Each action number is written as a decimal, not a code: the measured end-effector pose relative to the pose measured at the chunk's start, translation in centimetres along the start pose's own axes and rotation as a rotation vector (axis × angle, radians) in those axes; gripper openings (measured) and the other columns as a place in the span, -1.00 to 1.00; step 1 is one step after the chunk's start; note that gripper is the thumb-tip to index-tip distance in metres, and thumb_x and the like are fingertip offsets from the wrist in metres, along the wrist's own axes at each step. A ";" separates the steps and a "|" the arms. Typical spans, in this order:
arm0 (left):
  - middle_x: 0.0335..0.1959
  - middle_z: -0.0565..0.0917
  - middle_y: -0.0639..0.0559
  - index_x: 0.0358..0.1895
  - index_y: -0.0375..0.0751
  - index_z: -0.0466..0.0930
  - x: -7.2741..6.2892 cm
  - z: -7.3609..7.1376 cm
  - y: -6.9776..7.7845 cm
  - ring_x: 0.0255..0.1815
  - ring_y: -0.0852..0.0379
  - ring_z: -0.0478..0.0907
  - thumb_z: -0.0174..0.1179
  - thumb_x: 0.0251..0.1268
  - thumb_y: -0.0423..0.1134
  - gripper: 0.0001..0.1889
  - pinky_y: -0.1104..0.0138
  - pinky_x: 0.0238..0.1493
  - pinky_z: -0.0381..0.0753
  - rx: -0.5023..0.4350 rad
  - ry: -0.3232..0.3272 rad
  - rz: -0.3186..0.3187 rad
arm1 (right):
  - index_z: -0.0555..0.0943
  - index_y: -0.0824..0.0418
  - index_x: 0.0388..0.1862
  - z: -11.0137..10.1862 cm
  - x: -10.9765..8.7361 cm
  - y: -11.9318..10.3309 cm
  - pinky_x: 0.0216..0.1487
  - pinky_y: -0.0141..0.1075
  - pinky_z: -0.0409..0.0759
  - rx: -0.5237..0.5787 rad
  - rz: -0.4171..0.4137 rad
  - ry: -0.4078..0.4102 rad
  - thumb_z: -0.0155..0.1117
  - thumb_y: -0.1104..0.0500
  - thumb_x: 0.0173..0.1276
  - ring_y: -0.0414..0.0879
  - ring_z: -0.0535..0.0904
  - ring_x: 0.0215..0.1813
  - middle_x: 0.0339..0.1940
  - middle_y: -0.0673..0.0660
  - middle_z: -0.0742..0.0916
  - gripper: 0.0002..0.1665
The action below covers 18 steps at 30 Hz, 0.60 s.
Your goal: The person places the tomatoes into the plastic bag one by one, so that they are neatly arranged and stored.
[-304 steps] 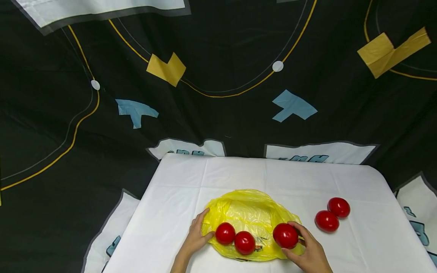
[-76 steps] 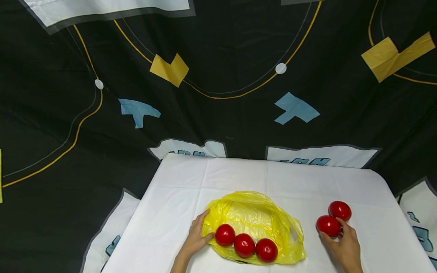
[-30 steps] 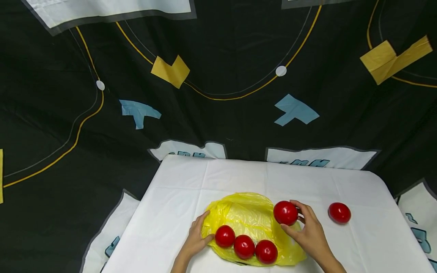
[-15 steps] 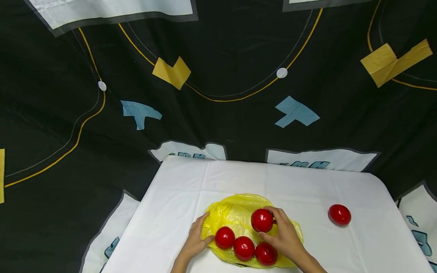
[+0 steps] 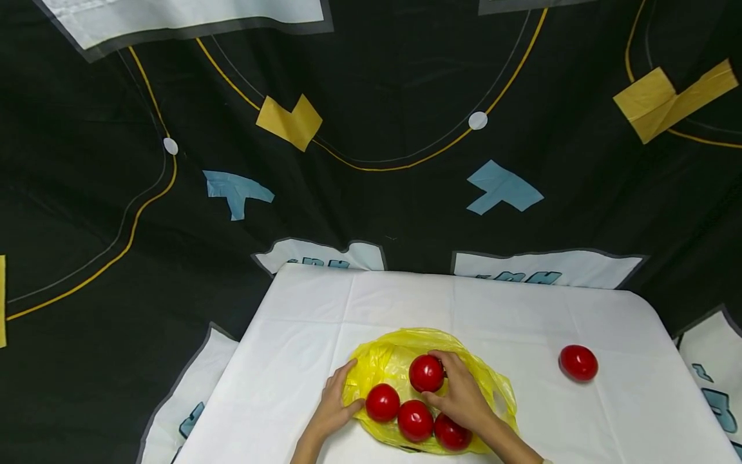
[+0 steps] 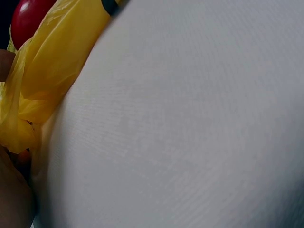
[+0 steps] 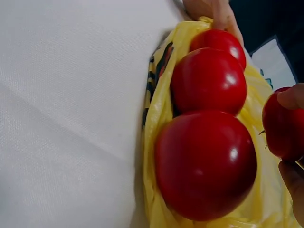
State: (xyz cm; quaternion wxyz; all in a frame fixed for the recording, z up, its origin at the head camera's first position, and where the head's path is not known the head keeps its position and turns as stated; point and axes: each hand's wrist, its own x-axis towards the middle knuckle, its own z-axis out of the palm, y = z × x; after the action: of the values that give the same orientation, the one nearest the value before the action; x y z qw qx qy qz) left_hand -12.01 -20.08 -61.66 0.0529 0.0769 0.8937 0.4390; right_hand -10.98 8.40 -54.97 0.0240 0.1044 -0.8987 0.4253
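A yellow plastic bag [image 5: 373,361] lies spread on the white-covered table, its mouth toward me. My left hand [image 5: 333,403] grips the bag's left edge; in the left wrist view the yellow film [image 6: 57,57] is bunched between thumb and fingers. Three red tomatoes sit in a row along the near side of the bag: a left one [image 5: 382,403], a middle one [image 5: 415,421] and a right one [image 5: 449,433], partly covered by my right wrist. Above the row, my right hand [image 5: 464,394] holds another tomato [image 5: 426,373] between thumb and fingers; its stem end shows in the right wrist view.
One more tomato [image 5: 578,363] rests on the white cloth [image 5: 522,322] to the right of the bag. Behind the table hangs a black printed curtain [image 5: 371,212], with yellow and blue tape shapes on it.
My right hand put a third tomato in the row, then picked up one of the right-hand pair and carried it left over the bag. My left hand stays at the bag's edge.
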 end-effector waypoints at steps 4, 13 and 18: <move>0.35 0.29 -0.02 0.44 0.08 0.12 0.0 0.0 0.1 0.29 -0.06 0.18 0.27 -0.07 -0.16 -0.12 -0.24 0.26 0.08 -0.002 0.001 0.003 | 0.40 0.14 0.24 0.5 0.1 0.2 -0.03 -0.04 0.55 -0.011 0.005 -0.019 0.54 0.13 -0.08 0.01 0.53 0.04 0.07 0.09 0.52 -0.14; 0.34 0.31 -0.08 0.43 0.02 0.14 0.0 -0.1 0.4 0.29 -0.14 0.19 0.28 -0.08 -0.15 -0.13 -0.27 0.25 0.07 0.015 0.010 0.026 | 0.37 0.22 0.27 1.4 0.6 0.3 0.03 -0.01 0.52 -0.002 -0.021 -0.042 0.51 0.15 -0.05 0.07 0.51 0.08 0.11 0.13 0.51 -0.14; 0.33 0.32 -0.07 0.43 0.03 0.14 0.0 -0.1 0.4 0.28 -0.14 0.19 0.29 -0.08 -0.14 -0.13 -0.27 0.25 0.08 0.024 0.011 0.015 | 0.36 0.24 0.28 2.1 1.0 0.4 0.04 0.02 0.52 -0.012 -0.045 -0.053 0.49 0.19 -0.03 0.09 0.51 0.09 0.11 0.15 0.51 -0.15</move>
State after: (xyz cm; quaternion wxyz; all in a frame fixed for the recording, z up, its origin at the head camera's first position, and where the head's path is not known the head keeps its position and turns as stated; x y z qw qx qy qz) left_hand -12.00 -19.88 -61.25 0.0435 0.0819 0.8985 0.4291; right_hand -11.90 6.86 -56.53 0.0102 0.1357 -0.8989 0.4164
